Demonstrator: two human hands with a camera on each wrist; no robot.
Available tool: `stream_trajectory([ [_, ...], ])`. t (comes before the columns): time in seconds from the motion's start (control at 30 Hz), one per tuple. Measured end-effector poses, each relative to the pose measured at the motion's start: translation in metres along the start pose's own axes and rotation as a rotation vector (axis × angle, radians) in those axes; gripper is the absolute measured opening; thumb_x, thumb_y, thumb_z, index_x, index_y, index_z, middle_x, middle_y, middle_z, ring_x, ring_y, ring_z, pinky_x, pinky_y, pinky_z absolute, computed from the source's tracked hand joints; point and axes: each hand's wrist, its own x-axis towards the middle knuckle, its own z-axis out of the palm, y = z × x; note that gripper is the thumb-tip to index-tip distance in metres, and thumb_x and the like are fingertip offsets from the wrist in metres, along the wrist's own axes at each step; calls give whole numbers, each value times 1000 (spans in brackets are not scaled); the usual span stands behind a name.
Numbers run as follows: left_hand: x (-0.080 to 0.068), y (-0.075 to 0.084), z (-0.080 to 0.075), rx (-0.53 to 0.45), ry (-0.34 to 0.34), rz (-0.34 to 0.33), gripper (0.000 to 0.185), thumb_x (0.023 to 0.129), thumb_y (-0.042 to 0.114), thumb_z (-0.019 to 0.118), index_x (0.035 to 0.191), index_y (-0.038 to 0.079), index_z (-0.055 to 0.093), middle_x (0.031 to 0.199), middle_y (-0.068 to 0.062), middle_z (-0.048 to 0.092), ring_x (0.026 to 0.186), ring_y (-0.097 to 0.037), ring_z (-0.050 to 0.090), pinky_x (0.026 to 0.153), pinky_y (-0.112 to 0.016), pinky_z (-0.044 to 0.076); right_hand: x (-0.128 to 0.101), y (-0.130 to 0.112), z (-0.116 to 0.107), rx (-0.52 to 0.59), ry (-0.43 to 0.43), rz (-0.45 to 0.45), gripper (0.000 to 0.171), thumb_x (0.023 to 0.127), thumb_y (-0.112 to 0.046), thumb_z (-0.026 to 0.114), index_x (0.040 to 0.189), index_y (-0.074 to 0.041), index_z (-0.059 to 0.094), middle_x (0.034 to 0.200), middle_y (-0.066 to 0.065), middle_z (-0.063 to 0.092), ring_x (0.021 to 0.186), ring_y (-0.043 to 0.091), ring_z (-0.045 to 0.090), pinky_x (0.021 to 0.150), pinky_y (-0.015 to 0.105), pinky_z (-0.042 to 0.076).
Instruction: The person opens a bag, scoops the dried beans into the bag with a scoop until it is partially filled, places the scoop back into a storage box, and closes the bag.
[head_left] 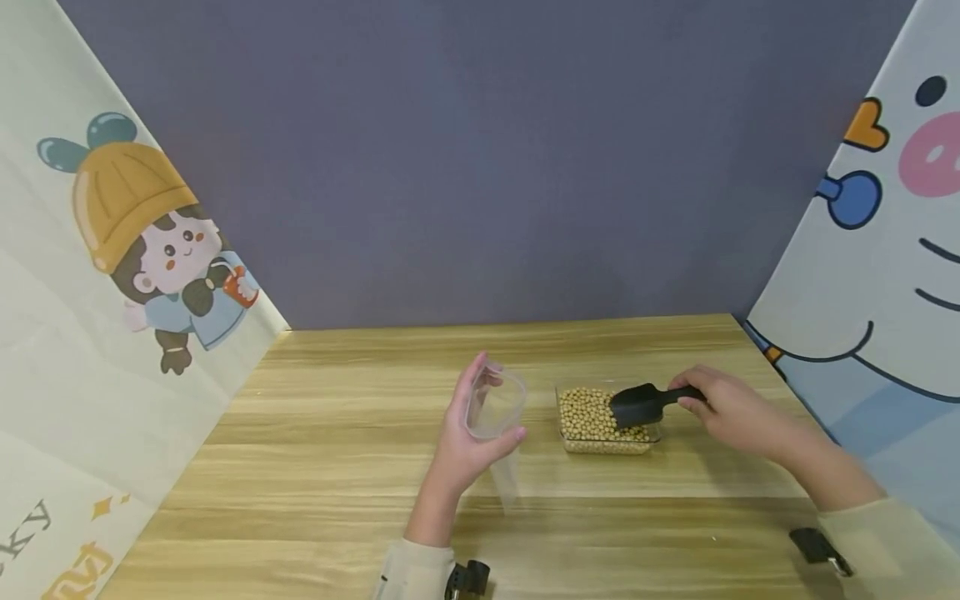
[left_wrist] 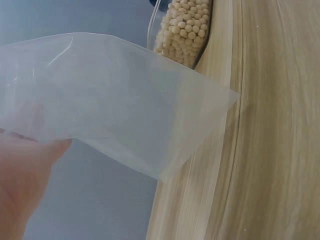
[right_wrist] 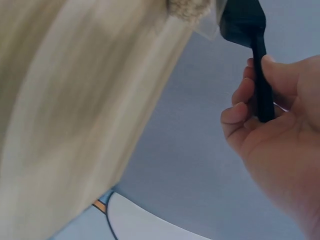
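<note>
Cream sleeves [head_left: 885, 546], black wrist mounts [head_left: 476, 575]

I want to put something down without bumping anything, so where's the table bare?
The biggest bare patch of table is between the left hand and the left cartoon wall. There's a strip between the clear box and grey wall, and room in front of the box. It's crowded where the plastic bag, box, beans, black scoop and right hand sit close together.

Left grip [head_left: 461, 436] cupped, thumb [head_left: 501, 446] apart from fingers [head_left: 468, 377], right grip [head_left: 722, 406] curled, arms [head_left: 828, 468] outstretched
</note>
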Motion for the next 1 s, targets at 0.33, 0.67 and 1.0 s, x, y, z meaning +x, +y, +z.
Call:
stream_trajectory([
  [0.33,1,3,0,-7,-10,0,107,75,3,85,166,7,30,154,-27,49,141,-40,47,133,-51,30,-2,5,16,161,-43,51,26,106,-8,60,130,4,64,130,25,68,117,44,67,84,48,60],
  [0.67,1,2,-1,6,-23,-10,107,76,4,86,167,11,30,155,-25,49,142,-37,48,133,-52,30,2,-2,31,211,-39,31,26,107,-9,60,130,2,64,129,22,68,114,35,69,82,42,58],
  [1.0,3,2,0,0,-41,-11,107,77,4,86,167,13,29,156,-27,47,143,-37,47,134,-57,26,7,-14,43,165,-12,-50,25,106,-12,63,129,-2,64,127,14,64,113,29,66,86,44,59],
])
